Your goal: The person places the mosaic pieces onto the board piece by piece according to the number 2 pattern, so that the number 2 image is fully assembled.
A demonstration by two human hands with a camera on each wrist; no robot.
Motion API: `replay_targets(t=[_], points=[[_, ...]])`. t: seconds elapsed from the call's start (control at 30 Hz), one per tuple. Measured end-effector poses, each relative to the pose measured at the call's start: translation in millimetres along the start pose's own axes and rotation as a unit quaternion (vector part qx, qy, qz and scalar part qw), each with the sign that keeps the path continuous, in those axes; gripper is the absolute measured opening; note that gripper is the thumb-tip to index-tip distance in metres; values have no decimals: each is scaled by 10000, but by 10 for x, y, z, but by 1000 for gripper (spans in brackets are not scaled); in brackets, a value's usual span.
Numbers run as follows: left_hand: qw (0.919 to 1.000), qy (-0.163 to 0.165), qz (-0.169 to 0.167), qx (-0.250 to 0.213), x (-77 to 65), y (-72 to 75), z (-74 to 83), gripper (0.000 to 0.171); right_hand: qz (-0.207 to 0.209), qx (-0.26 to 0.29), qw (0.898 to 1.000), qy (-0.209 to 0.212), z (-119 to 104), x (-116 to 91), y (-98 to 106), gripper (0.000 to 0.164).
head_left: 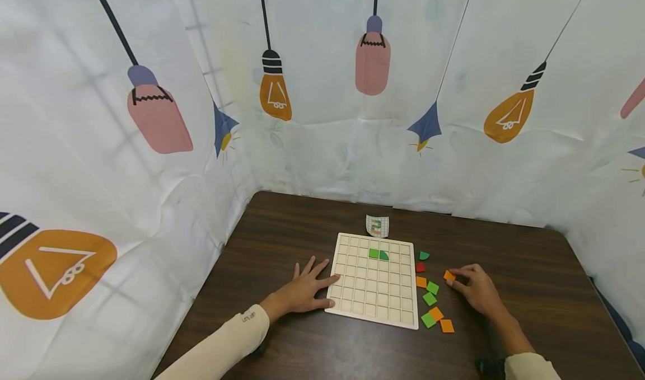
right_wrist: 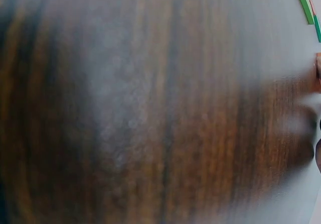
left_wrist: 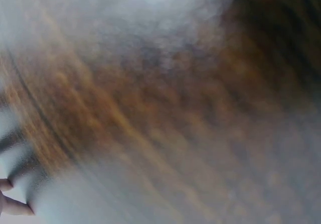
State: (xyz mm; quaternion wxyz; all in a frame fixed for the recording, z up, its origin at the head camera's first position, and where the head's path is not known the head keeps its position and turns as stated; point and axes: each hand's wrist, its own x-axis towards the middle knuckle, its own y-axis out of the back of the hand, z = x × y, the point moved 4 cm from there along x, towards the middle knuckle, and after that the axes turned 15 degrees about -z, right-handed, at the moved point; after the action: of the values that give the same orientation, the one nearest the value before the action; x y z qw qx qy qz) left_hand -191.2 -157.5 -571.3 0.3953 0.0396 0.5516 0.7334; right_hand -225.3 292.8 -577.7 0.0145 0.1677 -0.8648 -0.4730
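A pale gridded board (head_left: pixel 373 290) lies on the table, with a green square tile (head_left: pixel 373 253) and a green quarter-round tile (head_left: pixel 384 256) side by side in its upper cells. My left hand (head_left: pixel 304 290) is spread flat at the board's left edge, thumb and a fingertip touching the rim. Right of the board, my right hand (head_left: pixel 476 290) pinches an orange square tile (head_left: pixel 448 275) between thumb and fingers, at or just above the tabletop. In the left wrist view only a few fingertips (left_wrist: pixel 17 207) show; the right wrist view catches fingertips (right_wrist: pixel 318 153) at its edge.
Loose tiles lie along the board's right side: a dark green one (head_left: pixel 424 255), a red one (head_left: pixel 420 267), several orange (head_left: pixel 447 326) and several light green (head_left: pixel 430 299). A small patterned card (head_left: pixel 377 226) sits behind the board on the brown table (head_left: pixel 302 217).
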Motion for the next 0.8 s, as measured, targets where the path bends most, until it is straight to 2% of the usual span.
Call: replay_targets(t=[0.6,0.8], points=[[10000,1,14,-9,4,2,6,70,-126,-192,9995,228,-106,32,11,29],[10000,-11,-8,-27,-7,14,20,69,-185,-15,9997,137,-101,40,15,24]])
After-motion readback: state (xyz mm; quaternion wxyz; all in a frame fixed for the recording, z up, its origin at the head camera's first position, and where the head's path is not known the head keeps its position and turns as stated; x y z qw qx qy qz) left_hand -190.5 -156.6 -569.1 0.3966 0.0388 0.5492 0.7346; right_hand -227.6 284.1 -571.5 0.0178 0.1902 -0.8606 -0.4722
